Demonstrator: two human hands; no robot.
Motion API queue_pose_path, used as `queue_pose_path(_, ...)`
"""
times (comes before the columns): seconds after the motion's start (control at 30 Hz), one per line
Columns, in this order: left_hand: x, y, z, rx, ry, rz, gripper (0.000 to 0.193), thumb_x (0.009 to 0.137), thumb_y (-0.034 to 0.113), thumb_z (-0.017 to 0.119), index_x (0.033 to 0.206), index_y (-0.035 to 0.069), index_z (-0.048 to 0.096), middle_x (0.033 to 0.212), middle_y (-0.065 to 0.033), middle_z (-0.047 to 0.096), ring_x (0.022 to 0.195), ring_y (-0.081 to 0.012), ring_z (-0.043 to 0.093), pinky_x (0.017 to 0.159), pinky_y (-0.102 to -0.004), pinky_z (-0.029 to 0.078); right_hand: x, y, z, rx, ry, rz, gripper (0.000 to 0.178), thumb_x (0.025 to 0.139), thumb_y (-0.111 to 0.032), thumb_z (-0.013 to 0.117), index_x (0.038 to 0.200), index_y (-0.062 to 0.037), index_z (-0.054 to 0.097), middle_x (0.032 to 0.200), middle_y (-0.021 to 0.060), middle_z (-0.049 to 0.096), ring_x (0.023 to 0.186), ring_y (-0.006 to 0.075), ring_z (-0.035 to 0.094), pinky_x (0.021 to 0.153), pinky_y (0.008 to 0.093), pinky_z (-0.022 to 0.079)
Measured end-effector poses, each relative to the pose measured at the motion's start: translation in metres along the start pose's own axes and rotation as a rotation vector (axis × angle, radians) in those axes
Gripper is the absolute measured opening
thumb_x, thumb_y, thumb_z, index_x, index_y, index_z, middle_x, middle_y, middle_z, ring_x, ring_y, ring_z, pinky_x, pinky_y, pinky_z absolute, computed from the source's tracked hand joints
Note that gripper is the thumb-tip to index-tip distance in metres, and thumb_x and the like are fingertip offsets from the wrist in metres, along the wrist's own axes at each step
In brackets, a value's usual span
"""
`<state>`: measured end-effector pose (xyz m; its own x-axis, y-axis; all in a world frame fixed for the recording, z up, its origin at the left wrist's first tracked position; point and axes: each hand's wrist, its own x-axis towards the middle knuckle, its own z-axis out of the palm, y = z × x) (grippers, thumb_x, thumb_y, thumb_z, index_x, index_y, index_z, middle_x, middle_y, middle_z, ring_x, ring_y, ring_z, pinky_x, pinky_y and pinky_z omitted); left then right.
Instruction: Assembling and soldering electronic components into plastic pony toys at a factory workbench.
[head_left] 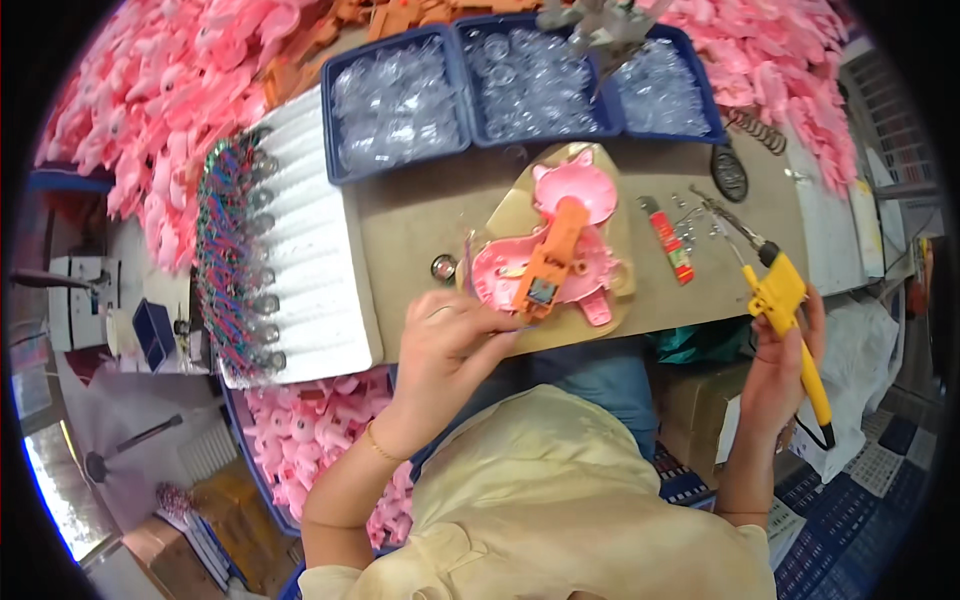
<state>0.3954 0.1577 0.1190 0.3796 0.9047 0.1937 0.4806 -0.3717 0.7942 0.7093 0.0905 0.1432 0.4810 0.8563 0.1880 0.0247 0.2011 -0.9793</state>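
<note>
My left hand (452, 335) pinches the near end of an orange plastic part (566, 235), where a small dark component sits; a thin wire may also be between the fingertips. Beneath that part lies a pink pig-shaped plastic shell (497, 265), open side up, on a tan, rounded work block (615, 235). Off to the right, my right hand (785, 350) is wrapped round a yellow soldering gun (779, 292), its thin metal tip pointing up and left over the table. The tip stands apart from the pink shell.
Blue bins (398, 100) of clear plastic pieces line the back. A white foam tray (310, 240) at left carries coloured wire bundles (225, 260). A red-and-green strip (668, 240) lies beside metal bits. Pink parts (170, 100) pile up behind; a round piece (444, 267) sits left of the block.
</note>
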Motion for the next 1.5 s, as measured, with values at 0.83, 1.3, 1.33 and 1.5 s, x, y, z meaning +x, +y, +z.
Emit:
queue_pose_path(0.83, -0.011, 0.002, 0.043, 0.112, 0.263, -0.034, 0.014, 0.068, 0.011, 0.072, 0.079, 0.013, 0.064, 0.073, 0.0009, 0.056, 0.077, -0.0192, 0.050, 0.075, -0.0338, 0.033, -0.016, 0.002, 0.037, -0.431, -0.124, -0.277, 0.077, 0.086, -0.048, 0.053, 0.134, 0.0047, 0.025, 0.100, 0.0182, 0.058, 0.070, 0.0193, 0.057, 0.068, 0.0310, 0.048)
queue_pose_path(1.3, -0.009, 0.001, 0.038, 0.042, 0.246, -0.059, 0.013, 0.070, 0.008, 0.071, 0.082, 0.011, 0.066, 0.070, -0.0002, 0.054, 0.078, -0.0201, 0.051, 0.076, -0.0333, 0.035, 0.027, 0.053, 0.128, -0.325, -0.470, -0.204, 0.052, 0.069, -0.005, 0.075, 0.113, -0.0034, 0.046, 0.120, 0.0142, 0.053, 0.114, 0.0221, 0.050, 0.099, 0.0335, 0.039)
queue_pose_path(1.33, -0.008, 0.002, 0.038, 0.044, 0.249, -0.055, 0.013, 0.070, 0.008, 0.071, 0.082, 0.011, 0.066, 0.070, -0.0002, 0.054, 0.078, -0.0201, 0.051, 0.076, -0.0333, 0.035, 0.026, 0.054, 0.130, -0.323, -0.469, -0.209, 0.052, 0.069, -0.005, 0.075, 0.113, -0.0034, 0.046, 0.120, 0.0142, 0.053, 0.114, 0.0221, 0.050, 0.099, 0.0335, 0.039)
queue_pose_path(1.5, -0.005, 0.001, 0.035, 0.066, 0.271, -0.070, 0.012, 0.071, 0.010, 0.070, 0.082, 0.011, 0.065, 0.067, 0.0004, 0.053, 0.079, -0.0192, 0.052, 0.076, -0.0331, 0.035, 0.017, 0.060, 0.129, -0.399, -0.482, -0.140, 0.051, 0.070, -0.005, 0.074, 0.113, -0.0046, 0.046, 0.119, 0.0128, 0.054, 0.108, 0.0200, 0.052, 0.095, 0.0317, 0.040)
